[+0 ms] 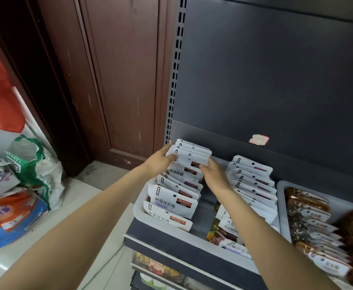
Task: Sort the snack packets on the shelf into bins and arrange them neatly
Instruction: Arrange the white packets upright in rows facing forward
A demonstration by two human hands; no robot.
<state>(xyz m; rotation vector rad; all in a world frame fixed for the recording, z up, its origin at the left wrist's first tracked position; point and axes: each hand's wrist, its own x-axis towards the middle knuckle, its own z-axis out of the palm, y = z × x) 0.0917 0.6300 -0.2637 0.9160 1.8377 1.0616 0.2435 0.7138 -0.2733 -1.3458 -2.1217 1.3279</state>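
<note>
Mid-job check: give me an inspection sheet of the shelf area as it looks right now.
Surface: dark shelf holding a white bin and a grey bin.
Job's things: white packets standing in a row in the white bin; second row of white packets beside it; brown packets in the grey bin.
Clutter: loose packets lying between the rows.
Grippers: left hand and right hand hold a stack of packets from each side.
Cables: nothing seen.
Surroundings: brown door; bags on the floor.
</note>
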